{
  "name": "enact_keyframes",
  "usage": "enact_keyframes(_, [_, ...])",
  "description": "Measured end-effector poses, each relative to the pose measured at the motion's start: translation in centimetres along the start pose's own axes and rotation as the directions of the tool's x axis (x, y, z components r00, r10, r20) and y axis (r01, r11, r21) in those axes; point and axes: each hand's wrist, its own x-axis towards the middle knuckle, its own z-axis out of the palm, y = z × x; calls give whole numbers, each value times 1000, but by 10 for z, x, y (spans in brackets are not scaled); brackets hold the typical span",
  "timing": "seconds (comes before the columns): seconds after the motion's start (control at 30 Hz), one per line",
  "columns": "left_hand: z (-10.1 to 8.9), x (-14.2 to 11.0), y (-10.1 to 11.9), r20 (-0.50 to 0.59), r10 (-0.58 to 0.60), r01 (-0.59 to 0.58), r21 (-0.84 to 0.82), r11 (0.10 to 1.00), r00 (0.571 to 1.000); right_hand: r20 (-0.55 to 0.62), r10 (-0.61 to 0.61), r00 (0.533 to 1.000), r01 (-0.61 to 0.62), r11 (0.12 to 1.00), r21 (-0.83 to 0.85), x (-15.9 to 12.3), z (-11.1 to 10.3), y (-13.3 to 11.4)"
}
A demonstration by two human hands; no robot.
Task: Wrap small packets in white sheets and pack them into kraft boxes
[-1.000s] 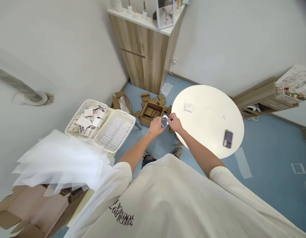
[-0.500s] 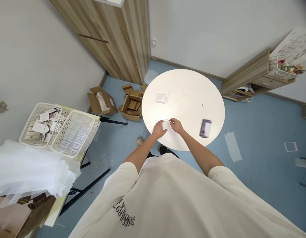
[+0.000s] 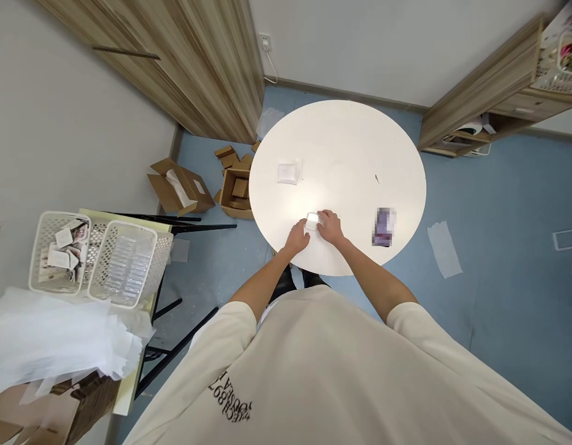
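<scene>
Near the front edge of the round white table (image 3: pixel 350 136), a small whitish rectangular piece (image 3: pixel 312 220) with a shiny surface lies between my two hands. My left hand (image 3: pixel 297 237) grips its left edge, fingers curled and thumb pointing inward. From the right, my right hand (image 3: pixel 331 227) closes over the opposite edge. The piece is too small to tell its exact kind. Farther back on the table rests a flat white packet (image 3: pixel 287 173) with a clear film at its side.
A blurred-out purple item (image 3: pixel 383 227) lies on the right of the table. At left, a side table holds a basket of printed cards (image 3: pixel 58 253), a basket of clear plastic packs (image 3: pixel 123 262) and white sheets (image 3: pixel 58 340). Open cardboard boxes (image 3: pixel 183 188) stand on the floor.
The piece between my hands has come down flat and now looks rectangular and shiny. My right hand has shifted over its edge. The view has tilted slightly downward.
</scene>
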Motion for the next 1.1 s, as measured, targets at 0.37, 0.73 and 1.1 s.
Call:
enact_keyframes(0.37, [-9,3,7,2,-163,160,-184,970,987,95,-136,986,147,982,-117,-17,1,-1])
enact_keyframes(0.73, [-19,39,20,-66,-86,76,-133,988,994,168,-124,978,124,992,6,3,-42,8])
enact_keyframes(1.1, [-23,61,27,68,-119,129,-183,975,991,243,-67,968,40,993,112,25,-60,-4])
